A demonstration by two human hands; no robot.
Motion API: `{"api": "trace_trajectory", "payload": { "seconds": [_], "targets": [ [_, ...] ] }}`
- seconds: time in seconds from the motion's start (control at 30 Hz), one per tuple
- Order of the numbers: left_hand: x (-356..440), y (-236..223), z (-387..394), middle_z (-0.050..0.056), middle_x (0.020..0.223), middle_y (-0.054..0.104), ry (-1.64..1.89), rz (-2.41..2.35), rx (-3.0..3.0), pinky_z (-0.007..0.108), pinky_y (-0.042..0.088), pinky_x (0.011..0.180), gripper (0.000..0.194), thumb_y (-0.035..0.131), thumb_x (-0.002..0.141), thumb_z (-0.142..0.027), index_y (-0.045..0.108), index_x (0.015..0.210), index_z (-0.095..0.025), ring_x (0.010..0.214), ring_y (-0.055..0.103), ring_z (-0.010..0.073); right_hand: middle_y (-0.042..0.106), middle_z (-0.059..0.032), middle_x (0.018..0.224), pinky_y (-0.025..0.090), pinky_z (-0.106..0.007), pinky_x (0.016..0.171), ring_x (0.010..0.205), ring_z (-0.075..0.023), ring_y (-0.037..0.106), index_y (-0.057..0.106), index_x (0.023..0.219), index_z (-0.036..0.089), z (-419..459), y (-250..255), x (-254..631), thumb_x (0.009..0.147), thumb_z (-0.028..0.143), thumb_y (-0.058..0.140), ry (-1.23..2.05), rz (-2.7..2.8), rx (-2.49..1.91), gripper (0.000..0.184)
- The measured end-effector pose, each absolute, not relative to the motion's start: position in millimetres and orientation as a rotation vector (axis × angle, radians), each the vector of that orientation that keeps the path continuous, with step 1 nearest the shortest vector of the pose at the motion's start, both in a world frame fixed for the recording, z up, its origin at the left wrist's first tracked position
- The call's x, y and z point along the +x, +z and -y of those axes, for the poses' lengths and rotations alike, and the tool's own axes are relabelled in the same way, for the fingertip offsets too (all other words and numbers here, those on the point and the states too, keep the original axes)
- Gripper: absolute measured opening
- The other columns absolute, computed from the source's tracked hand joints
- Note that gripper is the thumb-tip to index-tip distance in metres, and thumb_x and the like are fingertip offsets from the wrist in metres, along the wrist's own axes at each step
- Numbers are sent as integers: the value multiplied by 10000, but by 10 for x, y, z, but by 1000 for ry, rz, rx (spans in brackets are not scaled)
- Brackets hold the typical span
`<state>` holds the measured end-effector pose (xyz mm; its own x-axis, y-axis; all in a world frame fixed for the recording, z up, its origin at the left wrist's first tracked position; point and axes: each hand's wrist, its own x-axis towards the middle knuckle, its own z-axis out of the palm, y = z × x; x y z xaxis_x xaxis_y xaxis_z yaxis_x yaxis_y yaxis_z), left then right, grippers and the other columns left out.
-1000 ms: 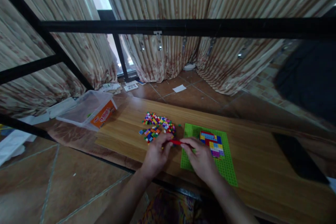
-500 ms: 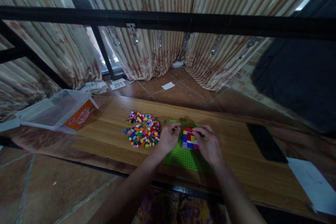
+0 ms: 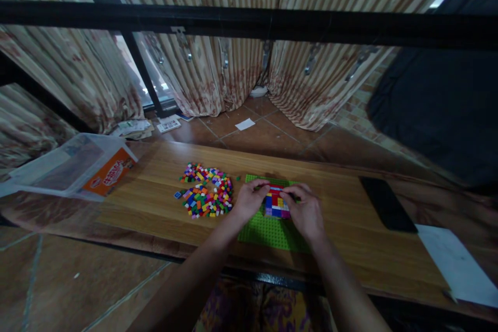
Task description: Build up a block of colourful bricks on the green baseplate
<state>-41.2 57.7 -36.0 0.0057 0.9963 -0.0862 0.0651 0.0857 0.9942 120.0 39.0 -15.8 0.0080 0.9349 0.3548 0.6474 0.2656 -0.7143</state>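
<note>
A block of stacked toy bricks (image 3: 277,207) in red, blue, yellow, white and purple stands on a green studded baseplate (image 3: 268,236). My left hand (image 3: 250,199) is closed, with its thumb and fingertips at the block's far left corner. From the other side my right hand (image 3: 306,211) grips the block, its thumb over the top and its fingers curled at the far right edge. Any single small brick between my fingertips is too small to make out. The hands hide the block's side edges and part of the baseplate.
Loose bricks (image 3: 210,199) lie in a pile left of the baseplate on the wooden table (image 3: 151,202). A clear plastic bin (image 3: 58,166) with an orange label stands at the left end. A black phone-like slab (image 3: 387,205) and white paper (image 3: 459,264) lie to the right.
My left hand has moved right, from beside the block to touching its far left corner. The right hand stays at the block. The whole view has shifted slightly.
</note>
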Motion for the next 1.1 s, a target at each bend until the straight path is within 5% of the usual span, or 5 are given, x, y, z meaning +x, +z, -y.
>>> {"api": "trace_trajectory", "payload": {
  "seconds": [0.57,0.83,0.97,1.1],
  "targets": [
    [-307,-352,-632,12,724,700,1088,-1430,1166,221,483,583,202,569,749,-204,727,870,-167,599,598,115,691,-44,680,453,-292,568,602,-175,597,737,696,191,-571,-319,1262,611,462,743,923,1324,-1572,284],
    [-306,-328,-619,21,753,704,1078,-1483,1242,218,475,598,210,551,762,-194,725,873,-154,620,595,112,682,-33,657,433,-286,548,573,-168,582,736,752,178,-601,-280,1275,581,487,760,886,1336,-1600,354],
    [-303,-313,-616,20,752,703,1088,-1464,1248,223,481,619,219,545,774,-203,725,889,-155,623,595,113,717,-78,908,491,-325,685,776,-204,640,721,980,189,-635,-317,1234,693,545,660,762,1279,-1598,461],
    [-307,-312,-610,25,772,707,1094,-1472,1264,227,482,639,227,545,776,-197,730,900,-155,650,601,118,715,-86,995,481,-379,840,936,-231,638,724,977,196,-629,-406,1157,782,533,555,805,1390,-1575,425]
  ]
}}
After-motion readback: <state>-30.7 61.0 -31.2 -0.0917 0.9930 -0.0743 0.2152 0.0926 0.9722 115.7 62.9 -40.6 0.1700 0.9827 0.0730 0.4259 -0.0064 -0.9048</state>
